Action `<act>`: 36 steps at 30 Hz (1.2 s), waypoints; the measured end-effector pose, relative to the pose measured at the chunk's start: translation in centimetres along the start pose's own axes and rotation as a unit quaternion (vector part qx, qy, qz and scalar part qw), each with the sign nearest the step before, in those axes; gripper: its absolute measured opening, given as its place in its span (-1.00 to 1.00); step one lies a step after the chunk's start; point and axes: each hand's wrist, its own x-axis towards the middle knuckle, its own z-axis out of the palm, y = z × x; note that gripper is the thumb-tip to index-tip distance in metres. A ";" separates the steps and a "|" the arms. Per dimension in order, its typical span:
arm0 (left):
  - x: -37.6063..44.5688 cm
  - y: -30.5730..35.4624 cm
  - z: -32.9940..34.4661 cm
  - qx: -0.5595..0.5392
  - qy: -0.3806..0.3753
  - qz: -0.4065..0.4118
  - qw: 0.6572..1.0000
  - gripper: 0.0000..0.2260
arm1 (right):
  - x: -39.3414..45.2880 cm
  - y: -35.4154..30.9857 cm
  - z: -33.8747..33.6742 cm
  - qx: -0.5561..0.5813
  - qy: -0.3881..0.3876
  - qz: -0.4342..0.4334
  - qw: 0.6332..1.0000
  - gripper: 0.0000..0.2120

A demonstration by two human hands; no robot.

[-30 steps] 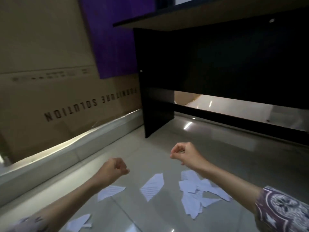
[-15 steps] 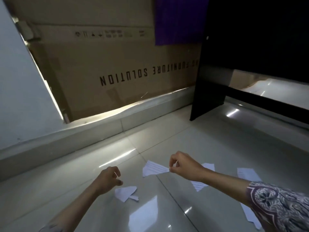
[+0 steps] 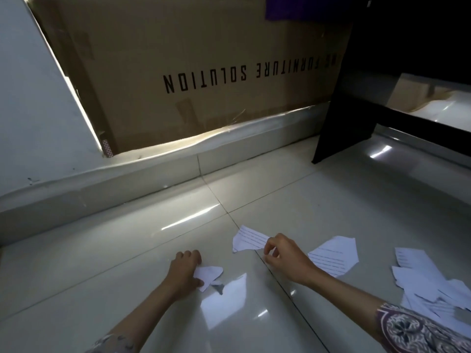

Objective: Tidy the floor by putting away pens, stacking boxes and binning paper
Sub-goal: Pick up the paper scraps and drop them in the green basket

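The paper part of the tidy-up looks barely begun: torn scraps of lined paper lie scattered over the glossy tiled floor (image 3: 318, 200), and no bin, pens or small boxes show in this view, so how those parts stand cannot be judged. The left hand (image 3: 184, 272) is down on the floor with its fingers curled onto a small white scrap (image 3: 210, 273), apparently gripping its left edge. The right hand (image 3: 284, 256) pinches the right end of a lined scrap (image 3: 248, 242) between thumb and fingertips, just right of the tile seam. Another lined piece (image 3: 336, 256) lies just right of that hand, and a heap of scraps (image 3: 428, 281) sits further right, untouched. A large cardboard carton (image 3: 204, 59) leans against the far wall, beside a dark desk leg (image 3: 351, 118). Most of the gathering is judged still left.
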 end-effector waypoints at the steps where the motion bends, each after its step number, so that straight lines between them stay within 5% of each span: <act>1: 0.1 0.0 0.2 -0.014 0.000 -0.003 1.000 -0.71 | 0.1 0.4 0.0 0.000 0.004 0.004 1.000 -0.95; 5: -0.5 -0.1 0.4 -0.143 0.029 0.025 0.989 -0.90 | 0.5 2.3 -0.1 0.008 0.018 0.020 1.000 -0.93; 9: -2.0 -0.8 -1.1 -0.335 -0.007 0.058 0.941 -0.83 | 0.9 3.5 0.2 0.020 0.030 0.035 0.999 -0.90; 20: -0.7 2.7 1.1 -0.105 -0.017 0.175 0.979 -0.94 | 3.4 3.0 2.3 0.044 0.096 0.016 0.994 -0.94; 24: -0.3 2.8 1.2 -0.129 -0.024 0.156 0.979 -0.94 | 4.8 2.6 2.8 0.042 0.116 0.013 0.992 -0.85; 28: -0.7 2.3 0.8 -0.201 0.003 0.130 0.971 -0.70 | 5.5 2.3 3.7 0.052 0.131 0.028 0.990 -0.75; 36: -0.8 0.3 -0.6 -0.334 0.076 0.051 0.938 -0.91 | 6.1 2.2 4.9 -0.029 0.103 0.081 0.991 -0.70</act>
